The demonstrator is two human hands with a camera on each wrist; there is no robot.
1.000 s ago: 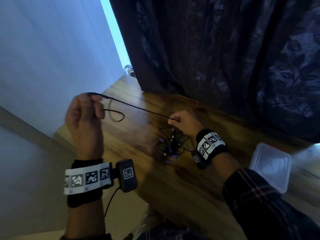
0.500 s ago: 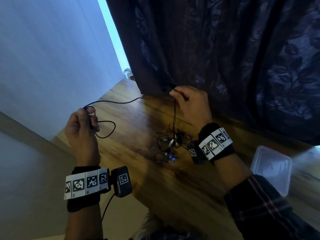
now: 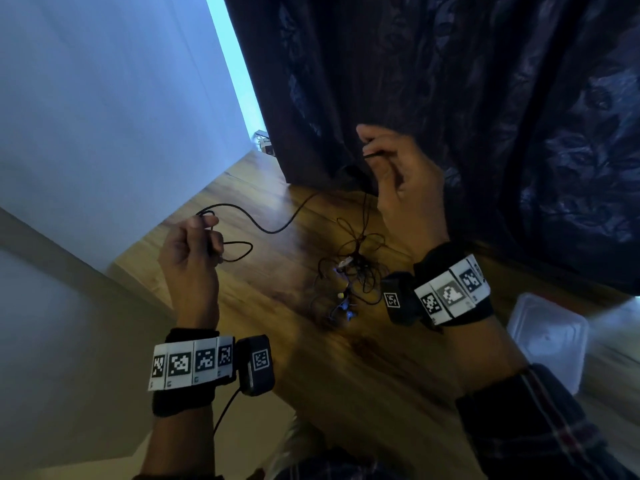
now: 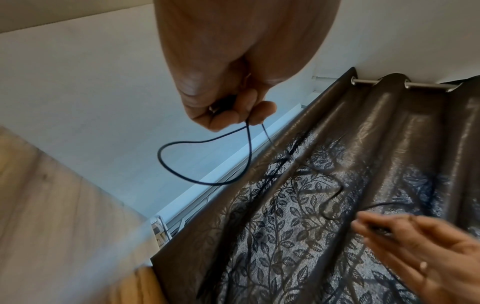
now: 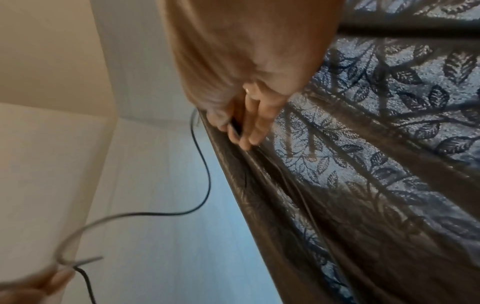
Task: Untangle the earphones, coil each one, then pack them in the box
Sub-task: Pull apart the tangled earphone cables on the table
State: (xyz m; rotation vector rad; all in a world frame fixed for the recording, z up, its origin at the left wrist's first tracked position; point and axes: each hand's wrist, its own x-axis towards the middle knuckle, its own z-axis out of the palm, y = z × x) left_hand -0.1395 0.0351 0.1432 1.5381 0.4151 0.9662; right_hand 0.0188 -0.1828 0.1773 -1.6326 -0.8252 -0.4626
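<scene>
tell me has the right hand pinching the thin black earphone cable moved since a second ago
Yes. The right hand has risen from the tangled pile of earphones on the wooden table, up toward the dark patterned curtain.

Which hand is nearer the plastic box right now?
Right. The right hand is raised left of the plastic box, beyond the tangle; the left hand is across the table, farther left.

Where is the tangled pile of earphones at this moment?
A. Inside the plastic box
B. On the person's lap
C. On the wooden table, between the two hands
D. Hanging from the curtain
C: in the head view the tangled pile of earphones lies on the wooden table, between the left hand and the right hand, while the plastic box stands apart at the right.
</scene>
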